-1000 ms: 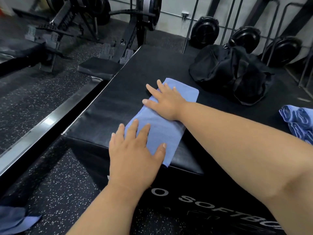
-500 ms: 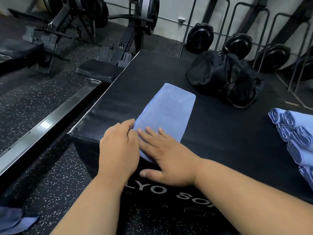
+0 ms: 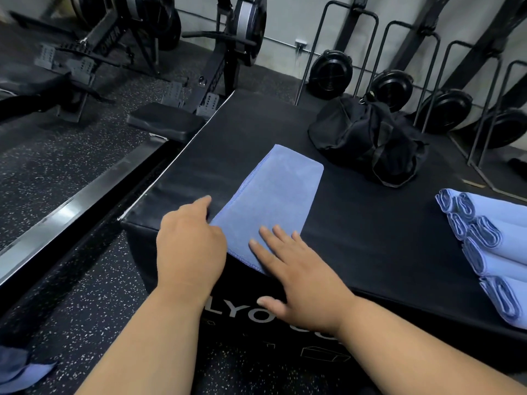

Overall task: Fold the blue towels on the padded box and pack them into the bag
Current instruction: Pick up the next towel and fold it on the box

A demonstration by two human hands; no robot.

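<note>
Room: gym floor of speckled rubber, with a black padded box [image 3: 356, 229] in the middle.
Towel [image 3: 271, 201]: blue, folded into a long strip, flat on the box near its near-left corner.
Right hand [image 3: 299, 269]: fingers straight and spread, pressing the towel's near end.
Left hand [image 3: 191, 249]: fingers bent at the towel's near-left edge; grip cannot be told.
Bag [image 3: 368, 138]: black, far right on the box.
Rolled towels [image 3: 490, 252]: stacked at the right edge.
Rowers [image 3: 228, 47]: far left.
</note>
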